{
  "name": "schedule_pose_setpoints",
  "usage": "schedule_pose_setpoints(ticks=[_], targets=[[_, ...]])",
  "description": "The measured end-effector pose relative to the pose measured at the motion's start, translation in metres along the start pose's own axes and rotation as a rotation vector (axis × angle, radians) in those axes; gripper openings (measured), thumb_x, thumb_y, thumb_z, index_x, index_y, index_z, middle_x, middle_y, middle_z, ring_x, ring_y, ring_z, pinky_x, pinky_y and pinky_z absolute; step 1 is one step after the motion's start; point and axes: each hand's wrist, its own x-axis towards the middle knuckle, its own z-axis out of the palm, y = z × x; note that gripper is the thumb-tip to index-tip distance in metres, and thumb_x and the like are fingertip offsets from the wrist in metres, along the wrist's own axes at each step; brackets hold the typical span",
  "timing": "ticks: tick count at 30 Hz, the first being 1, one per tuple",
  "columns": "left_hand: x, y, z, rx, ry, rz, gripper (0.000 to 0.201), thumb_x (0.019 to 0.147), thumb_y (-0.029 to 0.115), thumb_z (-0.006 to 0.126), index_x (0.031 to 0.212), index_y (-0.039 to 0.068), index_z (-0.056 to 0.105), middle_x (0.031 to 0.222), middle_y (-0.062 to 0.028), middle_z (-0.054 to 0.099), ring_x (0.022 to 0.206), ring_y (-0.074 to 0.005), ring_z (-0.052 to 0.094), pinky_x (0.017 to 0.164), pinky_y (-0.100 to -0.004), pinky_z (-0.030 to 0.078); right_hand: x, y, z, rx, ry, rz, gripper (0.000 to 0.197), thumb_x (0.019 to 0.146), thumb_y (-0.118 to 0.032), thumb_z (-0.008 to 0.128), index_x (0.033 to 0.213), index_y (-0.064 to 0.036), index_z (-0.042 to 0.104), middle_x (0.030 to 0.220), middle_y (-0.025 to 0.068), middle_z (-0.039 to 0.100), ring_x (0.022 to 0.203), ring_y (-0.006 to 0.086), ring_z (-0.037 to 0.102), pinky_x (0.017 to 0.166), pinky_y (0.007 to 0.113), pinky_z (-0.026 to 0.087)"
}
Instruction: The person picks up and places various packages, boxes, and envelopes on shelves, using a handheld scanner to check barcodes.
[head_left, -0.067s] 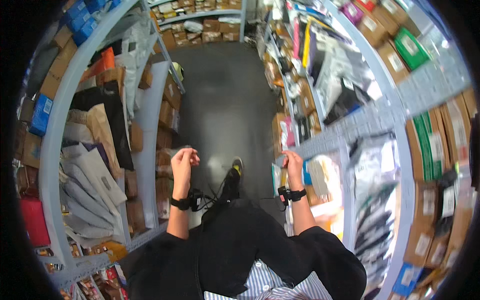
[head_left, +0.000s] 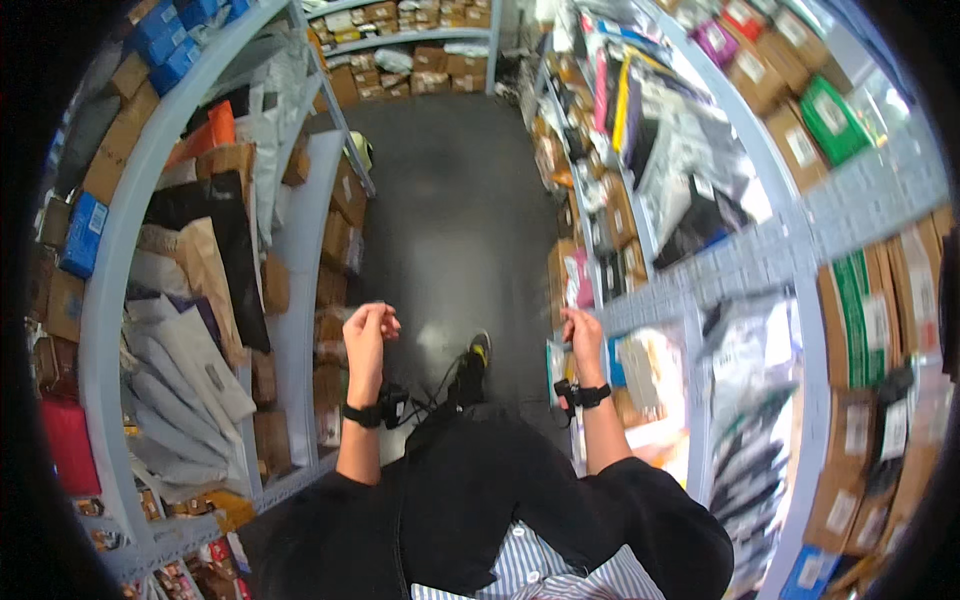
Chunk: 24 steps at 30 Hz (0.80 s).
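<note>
My left hand (head_left: 370,328) is raised over the aisle with its fingers curled in, and nothing shows in it. Level with it on the other side, my right hand (head_left: 582,332) is also loosely closed, thumb against the bent fingers, holding nothing visible. Each wrist wears a black strap with a small device, the left wrist device (head_left: 388,405) and the right wrist device (head_left: 572,396). Nearest to the right hand are the parcels of the right shelf, including a pink packet (head_left: 577,277). Brown boxes on the left shelf lie beside the left hand.
A grey-blue shelf rack (head_left: 112,320) on the left holds bags and boxes. Another rack (head_left: 815,330) on the right carries parcels, among them a green packet (head_left: 835,120). The dark floor (head_left: 450,190) runs between them to a far shelf (head_left: 400,40). My shoe (head_left: 481,347) shows below.
The shelves and floor have shifted slightly downward in the view, and my shoe sits a little lower. Both hands stay nearly in place, still curled.
</note>
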Motion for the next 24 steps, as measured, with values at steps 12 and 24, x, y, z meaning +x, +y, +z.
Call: schedule_pose_setpoints(ticks=[12, 24], targets=[[0.306, 0.096, 0.114, -0.011, -0.02, 0.109, 0.017, 0.092, 0.011, 0.053, 0.084, -0.001, 0.062, 0.068, -0.0048, 0.061, 0.061, -0.0095, 0.055, 0.058, -0.0222, 0.044, 0.296, -0.12, 0.088, 0.167, 0.056, 0.101, 0.018, 0.091, -0.017, 0.054, 0.09, -0.0021, 0.064, 0.058, -0.0002, 0.048, 0.05, 0.0093, 0.045, 0.051, 0.023, 0.038], [0.635, 0.122, 0.19, 0.053, 0.189, 0.024, 0.017, 0.092, 0.012, 0.054, 0.088, -0.001, 0.064, 0.07, -0.0056, 0.062, 0.059, -0.0087, 0.053, 0.057, -0.021, 0.043, 0.672, -0.161, 0.158, 0.238, 0.046, 0.146, 0.02, 0.092, -0.017, 0.052, 0.092, 0.0, 0.063, 0.058, 0.0014, 0.045, 0.048, 0.0101, 0.043, 0.045, 0.025, 0.035]])
